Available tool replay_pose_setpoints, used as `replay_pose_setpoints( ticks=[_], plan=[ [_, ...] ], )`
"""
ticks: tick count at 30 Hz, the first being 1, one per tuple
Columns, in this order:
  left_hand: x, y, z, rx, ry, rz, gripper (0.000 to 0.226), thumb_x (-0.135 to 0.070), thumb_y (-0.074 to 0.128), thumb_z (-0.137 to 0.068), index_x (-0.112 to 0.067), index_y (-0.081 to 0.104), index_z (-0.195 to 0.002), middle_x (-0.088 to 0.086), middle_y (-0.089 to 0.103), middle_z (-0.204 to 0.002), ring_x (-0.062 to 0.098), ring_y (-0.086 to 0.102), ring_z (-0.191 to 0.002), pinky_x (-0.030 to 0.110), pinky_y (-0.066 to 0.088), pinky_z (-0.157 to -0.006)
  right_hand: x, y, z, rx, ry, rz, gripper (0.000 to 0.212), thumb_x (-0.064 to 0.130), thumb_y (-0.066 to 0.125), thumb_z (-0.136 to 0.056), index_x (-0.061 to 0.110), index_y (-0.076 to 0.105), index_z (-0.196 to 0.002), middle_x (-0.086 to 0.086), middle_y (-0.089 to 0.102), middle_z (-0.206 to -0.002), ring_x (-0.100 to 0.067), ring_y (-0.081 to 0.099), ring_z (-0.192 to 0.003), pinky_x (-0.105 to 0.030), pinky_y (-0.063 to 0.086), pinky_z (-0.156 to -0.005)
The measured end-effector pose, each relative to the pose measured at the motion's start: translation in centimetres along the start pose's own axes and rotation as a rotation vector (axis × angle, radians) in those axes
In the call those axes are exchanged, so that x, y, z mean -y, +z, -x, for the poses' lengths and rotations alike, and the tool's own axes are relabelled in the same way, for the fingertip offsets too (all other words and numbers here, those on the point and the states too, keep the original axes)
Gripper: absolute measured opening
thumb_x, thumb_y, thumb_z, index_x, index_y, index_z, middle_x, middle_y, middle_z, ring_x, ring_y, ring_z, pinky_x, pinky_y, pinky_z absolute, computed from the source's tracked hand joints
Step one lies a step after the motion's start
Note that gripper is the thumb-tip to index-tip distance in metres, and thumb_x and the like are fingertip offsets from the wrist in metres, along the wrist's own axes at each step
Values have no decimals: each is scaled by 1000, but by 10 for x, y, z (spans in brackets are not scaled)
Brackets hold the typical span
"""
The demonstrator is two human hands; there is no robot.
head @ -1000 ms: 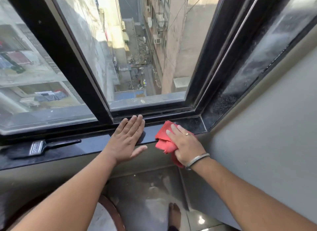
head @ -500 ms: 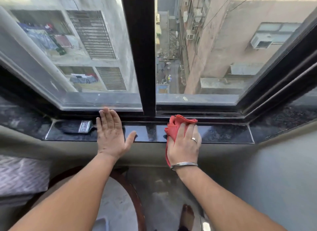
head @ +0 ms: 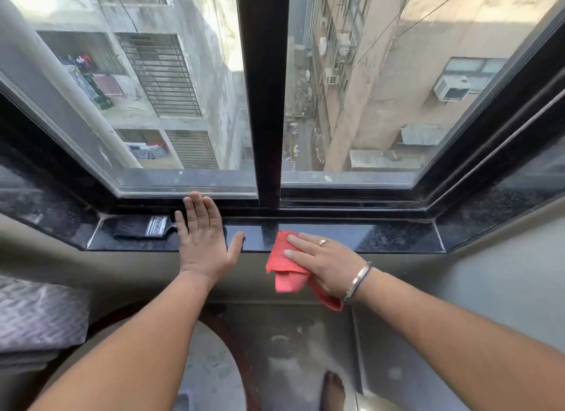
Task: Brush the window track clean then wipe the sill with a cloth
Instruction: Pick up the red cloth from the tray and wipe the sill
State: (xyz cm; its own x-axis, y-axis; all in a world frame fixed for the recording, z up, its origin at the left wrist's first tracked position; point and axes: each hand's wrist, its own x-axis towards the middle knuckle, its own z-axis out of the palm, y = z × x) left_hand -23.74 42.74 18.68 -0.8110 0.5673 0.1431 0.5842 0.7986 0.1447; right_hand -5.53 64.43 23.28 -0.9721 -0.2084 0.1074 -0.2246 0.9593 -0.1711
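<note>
Two hands meet a dark stone sill [head: 382, 236]: the left hand [head: 203, 242] lies flat, fingers straight, apparently bracing, while the right hand [head: 321, 265] presses straight fingers on a red cloth [head: 289, 276] at the sill's front edge. Beside the left hand, the brush [head: 137, 226] lies idle below the window track [head: 351, 210].

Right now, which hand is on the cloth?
The right hand, with ring and bangle, presses the red cloth with straight fingers; the left hand lies flat on the sill.

It's an upper-floor flat (granite sill [head: 382, 237], laundry-hung blocks [head: 214, 74] outside).
</note>
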Motion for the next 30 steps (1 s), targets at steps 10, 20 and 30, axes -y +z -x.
replay_pose_setpoints(
  ticks=[10, 20, 30],
  plan=[
    [-1, 1, -1, 7, -15, -14, 101, -65, 26, -87, 4, -6, -154, 26, -15, -161, 41, -13, -150, 63, 1, -120, 1, -15, -62, 45, 361, 140, 64, 14, 44, -90, 9, 27, -151, -13, 25, -159, -32, 21, -148, -42, 18, -121],
    [-1, 0, -1, 16, -10, -11, 103, -66, 26, -86, 2, -11, -154, 24, -18, -161, 39, -16, -150, 62, -2, -120, -82, -50, 63, 52, 929, 337, 42, 11, 43, -88, 4, 47, -130, -15, 53, -126, -32, 47, -123, -43, 46, -99],
    [-4, -12, 5, 96, -29, 35, 104, -65, 37, -93, -5, -26, -151, 16, -35, -158, 31, -32, -146, 51, -22, -117, -5, -44, 31, 91, 963, -167, 41, 6, 45, -85, 12, 51, -126, -18, 62, -122, -38, 59, -109, -43, 49, -89]
  ],
)
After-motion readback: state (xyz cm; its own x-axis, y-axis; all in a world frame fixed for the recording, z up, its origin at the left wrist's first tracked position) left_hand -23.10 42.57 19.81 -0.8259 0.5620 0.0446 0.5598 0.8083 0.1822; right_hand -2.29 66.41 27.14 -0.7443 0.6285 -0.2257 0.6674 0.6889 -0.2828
